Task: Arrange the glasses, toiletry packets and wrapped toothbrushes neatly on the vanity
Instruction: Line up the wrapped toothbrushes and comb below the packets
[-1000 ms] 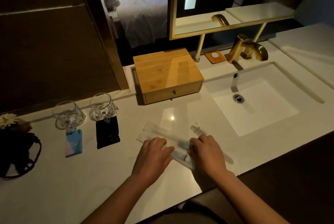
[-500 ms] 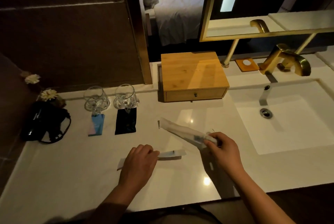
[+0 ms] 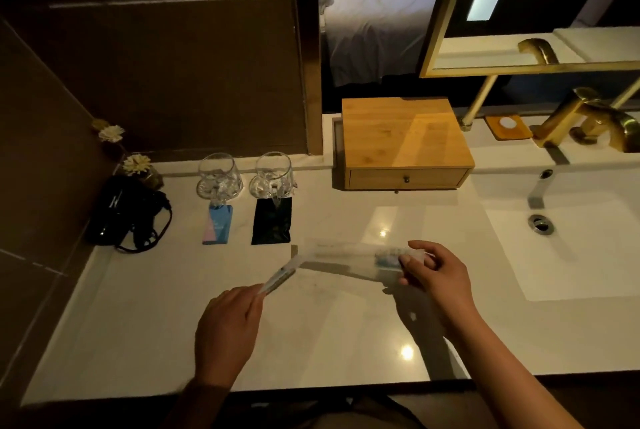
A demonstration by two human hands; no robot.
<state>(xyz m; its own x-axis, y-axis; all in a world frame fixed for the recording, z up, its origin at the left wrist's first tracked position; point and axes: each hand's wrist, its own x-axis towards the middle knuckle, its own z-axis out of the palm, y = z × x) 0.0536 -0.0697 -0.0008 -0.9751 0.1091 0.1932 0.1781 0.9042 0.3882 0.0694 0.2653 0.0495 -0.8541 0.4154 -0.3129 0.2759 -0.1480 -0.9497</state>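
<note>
Two clear glasses stand at the back of the white vanity [image 3: 138,324]: the left glass [image 3: 219,176] and the right glass [image 3: 272,175]. A blue and pink packet [image 3: 217,223] lies in front of the left glass, a black packet [image 3: 272,220] in front of the right one. My left hand [image 3: 228,328] pinches one end of a wrapped toothbrush [image 3: 278,277], which slants up off the counter. My right hand [image 3: 434,272] grips the right end of a second wrapped toothbrush [image 3: 346,252], held level just above the counter. The two wrappers nearly meet near the black packet.
A black hair dryer with its cord [image 3: 126,212] sits at the far left beside small flowers [image 3: 136,163]. A wooden drawer box [image 3: 403,143] stands behind my hands. The sink basin [image 3: 571,238] and gold faucet [image 3: 585,120] are at the right.
My left hand lifted its wrapped toothbrush off the counter and tilted it up. My right hand turned its toothbrush level and moved it left. The camera view shifted left.
</note>
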